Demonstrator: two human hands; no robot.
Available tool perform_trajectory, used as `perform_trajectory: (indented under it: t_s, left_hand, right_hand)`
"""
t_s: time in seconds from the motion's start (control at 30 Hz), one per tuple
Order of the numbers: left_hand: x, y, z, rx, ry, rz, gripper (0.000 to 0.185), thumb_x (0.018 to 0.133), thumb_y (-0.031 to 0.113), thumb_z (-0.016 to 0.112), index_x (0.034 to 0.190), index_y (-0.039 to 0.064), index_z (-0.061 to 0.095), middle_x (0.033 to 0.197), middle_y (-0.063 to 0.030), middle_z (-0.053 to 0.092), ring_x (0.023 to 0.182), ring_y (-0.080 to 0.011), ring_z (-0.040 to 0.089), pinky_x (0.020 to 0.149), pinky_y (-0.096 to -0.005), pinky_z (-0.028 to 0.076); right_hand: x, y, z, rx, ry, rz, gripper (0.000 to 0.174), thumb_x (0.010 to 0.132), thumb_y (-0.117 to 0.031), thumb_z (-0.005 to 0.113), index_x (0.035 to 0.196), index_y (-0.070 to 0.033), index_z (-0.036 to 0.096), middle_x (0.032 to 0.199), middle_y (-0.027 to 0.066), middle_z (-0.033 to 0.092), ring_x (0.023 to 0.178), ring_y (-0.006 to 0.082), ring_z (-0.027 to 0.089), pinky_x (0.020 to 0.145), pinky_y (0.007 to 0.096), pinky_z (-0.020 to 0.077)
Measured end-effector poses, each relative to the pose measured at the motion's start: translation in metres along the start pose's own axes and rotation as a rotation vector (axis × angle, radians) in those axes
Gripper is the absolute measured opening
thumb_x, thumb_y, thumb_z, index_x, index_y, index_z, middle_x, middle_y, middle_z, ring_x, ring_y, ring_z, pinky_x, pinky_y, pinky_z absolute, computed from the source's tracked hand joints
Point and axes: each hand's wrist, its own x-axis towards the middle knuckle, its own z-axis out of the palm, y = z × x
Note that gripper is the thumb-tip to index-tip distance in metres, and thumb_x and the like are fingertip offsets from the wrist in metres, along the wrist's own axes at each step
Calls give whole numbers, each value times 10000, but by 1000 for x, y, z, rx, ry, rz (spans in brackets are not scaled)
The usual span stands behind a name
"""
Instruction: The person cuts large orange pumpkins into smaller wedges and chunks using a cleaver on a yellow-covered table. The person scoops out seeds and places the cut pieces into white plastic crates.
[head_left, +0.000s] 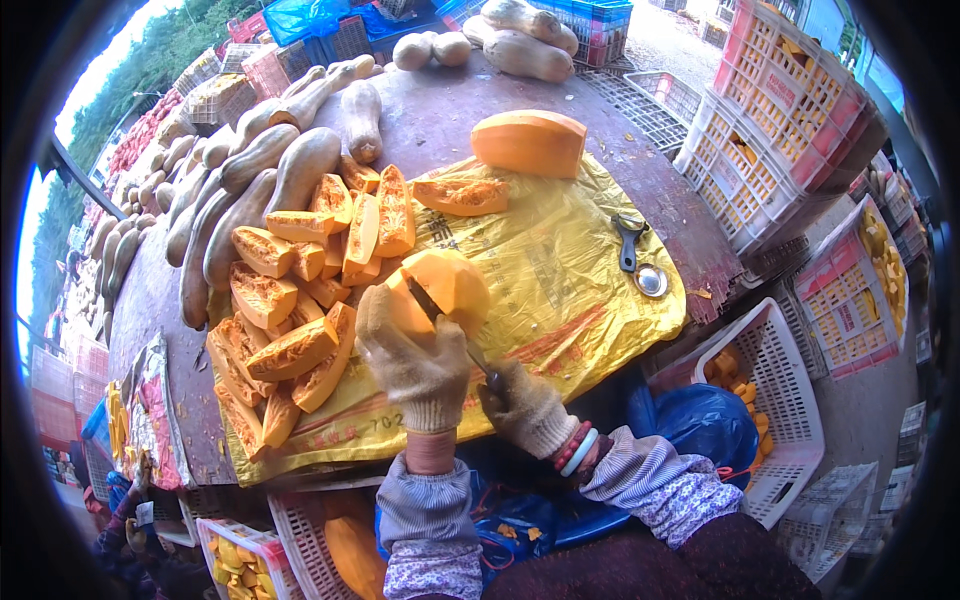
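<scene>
My gloved left hand (416, 367) steadies a peeled orange squash chunk (457, 285) on a yellow woven plastic sack (540, 277). In my gloved right hand (521, 405) is the dark handle of a knife (425, 301). Its blade sits in a cut in the chunk, and my left fingers hide part of it. Left of my hands lies a heap of cut squash wedges (292, 352) with stringy pulp showing. A single wedge (461, 196) and a large peeled piece (529, 142) rest beyond the chunk. A black-handled peeler (628, 244) and a round metal scoop (650, 281) lie to the right.
Unpeeled squashes (240, 210) are piled on the table's left, more (529, 56) at its far edge. Stacked plastic crates (780, 127) stand right. A white crate (787, 405) with squash chunks is below right. Another person's sleeve (124, 517) shows lower left.
</scene>
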Motion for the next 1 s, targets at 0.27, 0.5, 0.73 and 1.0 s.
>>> perform_trajectory:
  t_s: [0.27, 0.5, 0.73, 1.0]
  left_hand:
    - [0, -1, 2, 39, -16, 39, 735, 787, 142, 737, 1451, -15, 464, 1404, -254, 522, 1285, -464, 512, 1108, -543, 420]
    - [-2, 1, 4, 20, -10, 44, 682, 835, 157, 730, 1447, -15, 483, 1402, -244, 536, 1309, -442, 514, 1144, -534, 401]
    - [-3, -1, 5, 3, 9, 50, 631, 883, 181, 704, 1444, -33, 510, 1406, -238, 551, 1328, -418, 529, 1160, -504, 413]
    - [-7, -4, 7, 36, -12, 66, 667, 895, 210, 692, 1482, -24, 480, 1419, -235, 542, 1325, -419, 537, 1147, -495, 430]
  right_hand:
    - [12, -8, 8, 64, 15, -26, 363, 921, -184, 772, 1213, -129, 564, 852, 182, 703, 747, 459, 704, 619, 537, 558]
    - [19, -8, 3, 54, -77, 120, 359, 927, -234, 773, 1192, -106, 568, 904, 217, 727, 836, 471, 721, 678, 550, 579]
    - [45, -29, 1, 1, -240, 363, 387, 963, -347, 728, 1171, -67, 561, 919, 239, 730, 894, 473, 733, 734, 556, 584]
    - [64, -20, -1, -177, -481, 552, 457, 1024, -367, 589, 1202, 53, 566, 1084, 362, 715, 1087, 514, 708, 896, 565, 571]
